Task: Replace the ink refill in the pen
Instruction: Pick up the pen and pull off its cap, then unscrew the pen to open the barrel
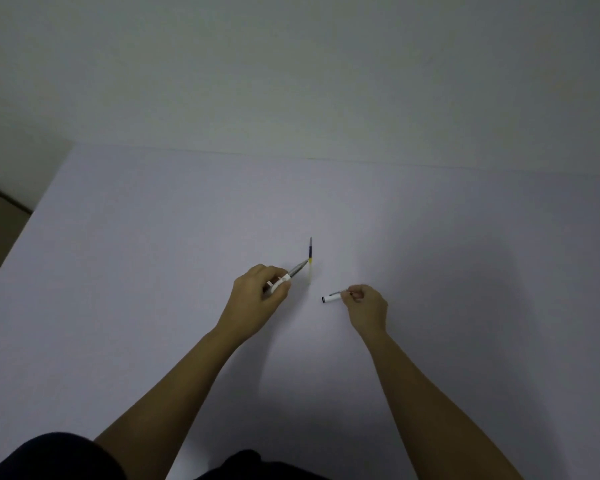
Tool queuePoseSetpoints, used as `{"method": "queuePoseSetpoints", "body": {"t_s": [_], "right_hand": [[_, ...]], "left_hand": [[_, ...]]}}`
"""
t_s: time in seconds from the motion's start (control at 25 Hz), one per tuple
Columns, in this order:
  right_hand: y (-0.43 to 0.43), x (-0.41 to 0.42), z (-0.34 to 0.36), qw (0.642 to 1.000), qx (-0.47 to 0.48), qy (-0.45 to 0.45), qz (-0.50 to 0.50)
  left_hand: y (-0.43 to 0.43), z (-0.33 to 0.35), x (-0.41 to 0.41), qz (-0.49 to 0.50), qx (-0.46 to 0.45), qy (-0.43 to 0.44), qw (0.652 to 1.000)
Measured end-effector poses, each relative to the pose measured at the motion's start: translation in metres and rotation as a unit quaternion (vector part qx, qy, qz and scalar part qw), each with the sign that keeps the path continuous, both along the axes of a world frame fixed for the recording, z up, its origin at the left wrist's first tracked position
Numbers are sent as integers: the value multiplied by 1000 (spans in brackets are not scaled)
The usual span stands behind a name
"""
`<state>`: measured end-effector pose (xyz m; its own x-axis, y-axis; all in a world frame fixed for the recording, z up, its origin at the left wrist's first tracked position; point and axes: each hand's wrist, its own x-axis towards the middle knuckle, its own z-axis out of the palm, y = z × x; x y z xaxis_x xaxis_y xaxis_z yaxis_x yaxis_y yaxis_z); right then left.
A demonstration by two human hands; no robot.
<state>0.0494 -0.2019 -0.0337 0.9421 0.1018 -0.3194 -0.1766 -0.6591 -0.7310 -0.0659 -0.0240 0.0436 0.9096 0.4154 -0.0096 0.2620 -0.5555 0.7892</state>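
My left hand (262,297) grips a pen front section (293,273), white at the grip with a grey tapered tip that points up and to the right. A thin ink refill (310,252), dark blue with a yellow band and a pale lower part, lies on the white table (153,271) just beyond that tip, pointing away from me. My right hand (366,306) is closed on the end of a white pen barrel part (331,297) with a grey clip, which rests low on the table and points left.
The table's left edge (21,230) runs diagonally, with dark floor beyond it. A pale wall (291,81) stands right behind the table's far edge. My dark clothing (56,459) shows at the bottom.
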Motion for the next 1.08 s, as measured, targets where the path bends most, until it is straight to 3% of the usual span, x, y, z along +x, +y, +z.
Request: {"method": "queuePoseSetpoints", "body": {"t_s": [0.24, 0.4, 0.52, 0.68, 0.84, 0.92, 1.04, 1.08], "right_hand": [[3, 5, 29, 996, -20, -83, 25], [4, 18, 85, 968, 46, -169, 180], [8, 19, 124, 937, 28, -127, 324], [9, 14, 142, 853, -152, -79, 493], [3, 9, 154, 870, -94, -65, 480], [2, 8, 158, 847, -84, -157, 501], [-1, 3, 162, 778, -52, -366, 507], [-3, -1, 163, 782, -29, -384, 490]], "left_hand": [[1, 6, -3, -10, -3, 24, 1000], [3, 19, -1, -60, 6, 16, 998], [2, 27, 1, -141, 66, 8, 988], [-4, 36, 0, -176, 117, -41, 976], [-8, 44, -5, -177, 111, -50, 977], [-7, 47, -7, -175, 67, -24, 982], [-6, 52, -8, -142, -19, 12, 990], [-7, 54, -9, -142, -17, 9, 990]]}}
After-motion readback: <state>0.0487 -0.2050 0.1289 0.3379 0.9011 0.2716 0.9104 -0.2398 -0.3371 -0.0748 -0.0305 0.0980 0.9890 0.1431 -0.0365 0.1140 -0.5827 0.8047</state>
